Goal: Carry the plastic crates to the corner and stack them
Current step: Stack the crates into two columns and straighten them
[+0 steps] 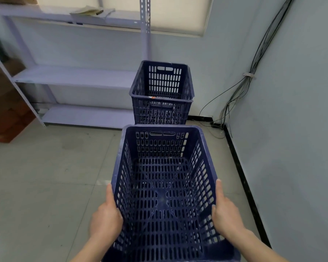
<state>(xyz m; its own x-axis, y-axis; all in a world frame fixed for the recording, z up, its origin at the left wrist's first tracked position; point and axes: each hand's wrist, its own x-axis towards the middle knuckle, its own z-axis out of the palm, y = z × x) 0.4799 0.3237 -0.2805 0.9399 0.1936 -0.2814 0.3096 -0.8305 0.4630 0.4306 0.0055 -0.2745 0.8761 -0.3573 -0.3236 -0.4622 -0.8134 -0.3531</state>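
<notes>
Head camera: left hand and right hand both gripping the blue crate.
Thumbs lie flat along the top rim, and I can't see the other fingers, they're hidden outside the side walls. Crate's up off the tiled floor, open side up, its far end just short of the two stacked crates standing near the corner beside the white shelving, cables down the right-hand wall.

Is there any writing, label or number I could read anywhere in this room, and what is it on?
None legible.
Orange-and-white scrap on the rim of the stacked crates: too small to read.
Blurred papers on the top shelf: unreadable.
On the carried crate: no markings visible.
</notes>
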